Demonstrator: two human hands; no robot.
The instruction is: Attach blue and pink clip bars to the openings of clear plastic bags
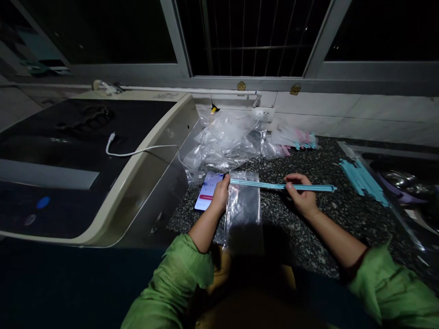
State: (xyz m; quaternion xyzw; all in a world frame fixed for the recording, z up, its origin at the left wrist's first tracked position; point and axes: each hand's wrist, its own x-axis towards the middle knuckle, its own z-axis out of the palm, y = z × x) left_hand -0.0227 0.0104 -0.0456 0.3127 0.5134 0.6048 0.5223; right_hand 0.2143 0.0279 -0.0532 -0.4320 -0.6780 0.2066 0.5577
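Note:
A long, thin light-blue plastic strip (260,184) stretches between my hands, in slim parallel lengths with a slight bend near its middle. It looks like a bag-sealing clip. My left hand (221,194) is closed around its left end, close to a phone (203,201) with a lit screen. My right hand (302,196) pinches the strip right of the bend, and the far end sticks out beyond the fingers. Beneath the strip lies a flat clear plastic bag (244,219); whether my left fingers also touch it I cannot tell.
More light-blue strips (363,183) lie in a pile on the speckled dark counter (288,237), at right. Crumpled clear bags (229,139) and a packet of pink and blue strips (298,138) sit against the wall. A washing machine (147,187) with a white cable (147,148) stands left.

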